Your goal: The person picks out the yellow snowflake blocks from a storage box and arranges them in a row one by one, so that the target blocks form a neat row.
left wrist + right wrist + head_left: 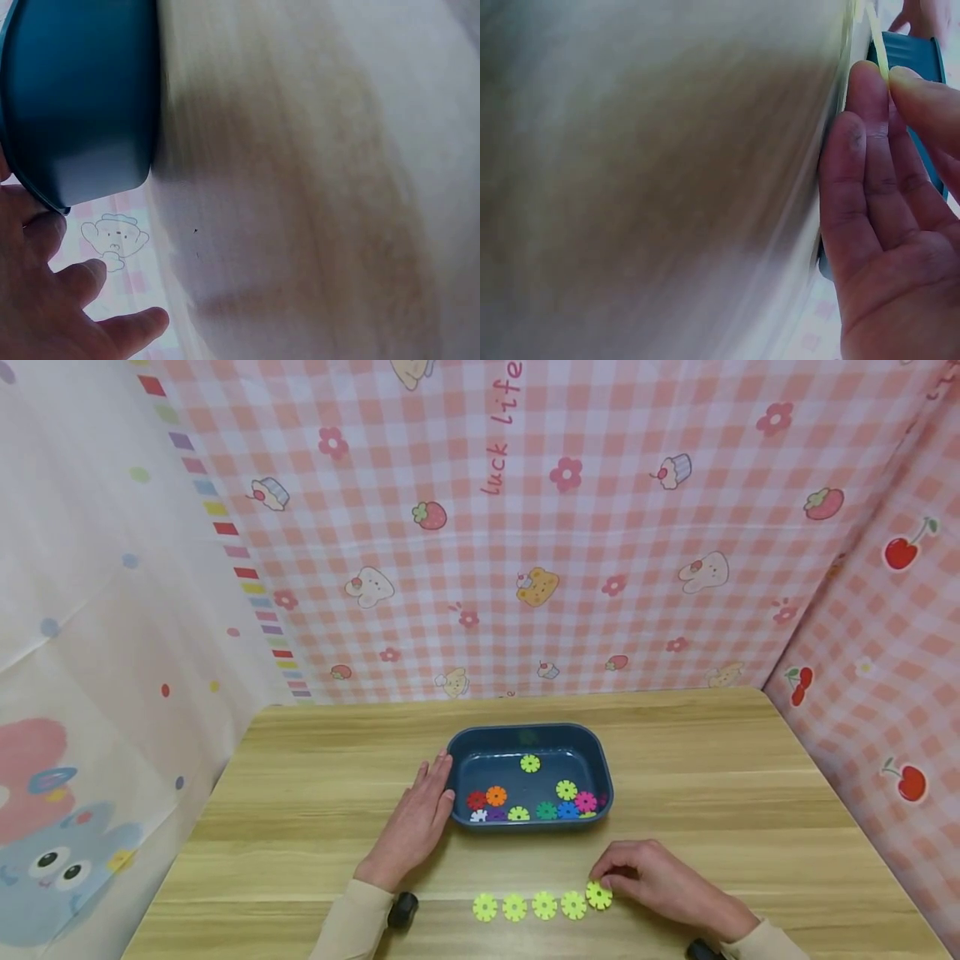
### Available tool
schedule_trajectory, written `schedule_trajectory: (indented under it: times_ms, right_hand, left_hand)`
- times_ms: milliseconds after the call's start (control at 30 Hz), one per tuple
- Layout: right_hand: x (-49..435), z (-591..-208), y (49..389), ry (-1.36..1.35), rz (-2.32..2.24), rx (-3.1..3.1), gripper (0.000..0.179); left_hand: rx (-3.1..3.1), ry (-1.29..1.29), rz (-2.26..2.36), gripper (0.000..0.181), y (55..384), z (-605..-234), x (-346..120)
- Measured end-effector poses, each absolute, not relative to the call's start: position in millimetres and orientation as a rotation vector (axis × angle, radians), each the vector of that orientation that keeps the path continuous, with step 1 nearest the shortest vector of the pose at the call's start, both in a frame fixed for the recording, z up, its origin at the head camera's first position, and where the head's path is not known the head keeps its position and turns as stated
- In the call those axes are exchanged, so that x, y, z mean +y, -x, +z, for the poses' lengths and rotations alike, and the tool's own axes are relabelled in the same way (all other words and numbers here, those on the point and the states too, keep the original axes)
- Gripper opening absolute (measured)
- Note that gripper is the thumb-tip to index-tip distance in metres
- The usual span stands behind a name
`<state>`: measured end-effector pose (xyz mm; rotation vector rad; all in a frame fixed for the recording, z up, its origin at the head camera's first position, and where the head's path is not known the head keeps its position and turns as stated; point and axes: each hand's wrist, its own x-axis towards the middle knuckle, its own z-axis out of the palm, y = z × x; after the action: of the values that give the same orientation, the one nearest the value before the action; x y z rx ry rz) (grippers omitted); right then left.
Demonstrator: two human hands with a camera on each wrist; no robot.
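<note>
The step in hand looks to be laying a fifth yellow-green disc (597,902) at the right end of a row of four matching discs (537,907), on the table (300,777) toward its near edge. The right hand (654,878) pinches that disc between thumb and fingertips; the next move likely calls for lining it up and parting them. The left hand (410,828), fingers extended, rests against the tray's (491,770) left end. The disc is thin, notched round its rim, with a central hole.
</note>
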<state>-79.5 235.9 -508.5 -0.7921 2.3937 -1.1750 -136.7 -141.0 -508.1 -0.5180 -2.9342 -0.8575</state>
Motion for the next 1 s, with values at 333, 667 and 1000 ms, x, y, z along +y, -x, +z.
schedule_trajectory:
  times_ms: [333,667,1000]
  right_hand:
    - [235.6,-504.3,79.4,0.786,-1.103,2.409,0.013]
    - [238.9,-499.7,78.4,0.75,-1.088,2.394,0.012]
    - [232.4,-463.3,91.2,0.956,-1.184,2.555,0.012]
  left_hand:
    - [-2.929,0.519,-0.878,0.057,137.2,-508.5,-141.7]
    - [-2.933,0.515,-0.867,0.057,136.7,-508.6,-142.0]
    - [-2.901,0.542,-0.871,0.056,136.0,-507.6,-141.4]
